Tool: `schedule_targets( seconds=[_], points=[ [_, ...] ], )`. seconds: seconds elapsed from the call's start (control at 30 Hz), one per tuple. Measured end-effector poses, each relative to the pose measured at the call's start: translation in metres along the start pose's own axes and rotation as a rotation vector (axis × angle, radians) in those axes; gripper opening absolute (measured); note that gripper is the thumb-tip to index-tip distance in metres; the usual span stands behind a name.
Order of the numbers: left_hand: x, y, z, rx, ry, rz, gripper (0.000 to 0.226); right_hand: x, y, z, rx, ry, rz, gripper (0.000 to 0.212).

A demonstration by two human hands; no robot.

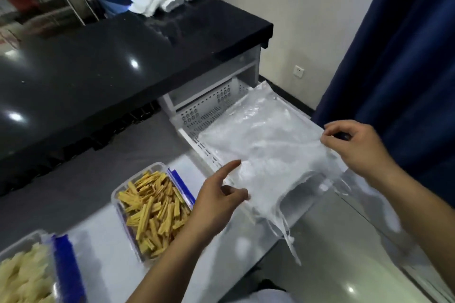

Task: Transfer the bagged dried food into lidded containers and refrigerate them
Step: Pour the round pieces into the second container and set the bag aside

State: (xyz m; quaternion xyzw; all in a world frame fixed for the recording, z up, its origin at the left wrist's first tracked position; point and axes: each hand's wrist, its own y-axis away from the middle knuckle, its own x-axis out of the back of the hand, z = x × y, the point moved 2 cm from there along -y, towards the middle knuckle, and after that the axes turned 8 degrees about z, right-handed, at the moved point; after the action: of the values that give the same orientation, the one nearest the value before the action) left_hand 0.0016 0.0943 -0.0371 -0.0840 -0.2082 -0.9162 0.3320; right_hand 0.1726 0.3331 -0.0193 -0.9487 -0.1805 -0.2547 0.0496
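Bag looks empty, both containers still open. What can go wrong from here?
1. The container of yellow strips sits lidless by the left hand; a sweep of that wrist could knock it or scatter strips.
2. The plastic bag is held only by a right hand pinch at one edge; it may slip into the white basket.
3. The second container of pale food is also uncovered, so neither is ready to refrigerate.

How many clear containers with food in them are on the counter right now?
2. One container of yellow sticks sits beside the left hand; one container of pale pieces is at the bottom-left corner, partly cut off. Others may lie outside the frame.
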Motion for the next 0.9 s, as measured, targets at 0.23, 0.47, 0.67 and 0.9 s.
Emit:
schedule_targets(
  seconds=[0.23,0.47,0.67,0.9],
  points=[
    [-0.011,-0.02,0.005,-0.053,-0.359,0.012,0.07,-0.006,-0.02,0.027,-0.01,0.18,-0.01,0.021],
    [0.017,-0.087,0.031,-0.236,-0.626,0.258,0.049,-0.075,-0.023,-0.031,0.557,0.458,-0.336,0.051],
    [-0.005,-0.165,0.01,-0.062,-1.003,-0.11,0.081,-0.161,-0.044,0.016,0.465,1.005,-0.705,0.068],
    [-0.017,-0.192,-0.002,-0.092,-0.958,-0.027,0.056,-0.168,-0.049,0.042,0.431,0.992,-0.697,0.079]
  ],
)
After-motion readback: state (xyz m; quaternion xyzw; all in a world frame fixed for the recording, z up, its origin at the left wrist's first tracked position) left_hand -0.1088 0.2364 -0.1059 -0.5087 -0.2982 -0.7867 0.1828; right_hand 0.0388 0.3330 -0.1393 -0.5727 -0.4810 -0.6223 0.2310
